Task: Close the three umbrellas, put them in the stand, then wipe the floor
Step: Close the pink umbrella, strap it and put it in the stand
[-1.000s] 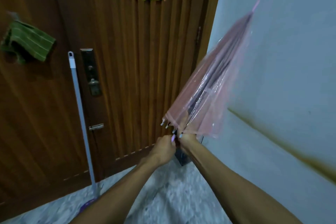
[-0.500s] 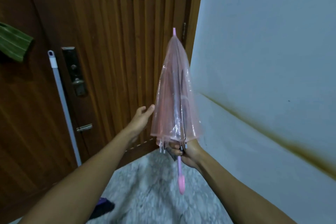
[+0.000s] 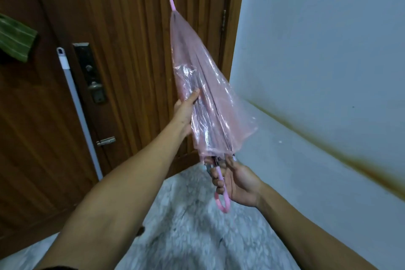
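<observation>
A closed, see-through pink umbrella points up and slightly left in front of the wooden door. My right hand grips its pink curved handle just below the canopy's rim. My left hand holds the folded canopy from the left side, with the thumb on top of the plastic and the fingers hidden behind it. No umbrella stand and no other umbrella is in view.
A mop handle leans against the brown door at left. A green striped cloth hangs at the far left. A pale wall with a brown stain runs along the right. Grey speckled floor lies below.
The umbrella swung from leaning right to pointing up and slightly left. My left hand left the handle area, hovered open, then took hold of the canopy. My right hand kept the handle.
</observation>
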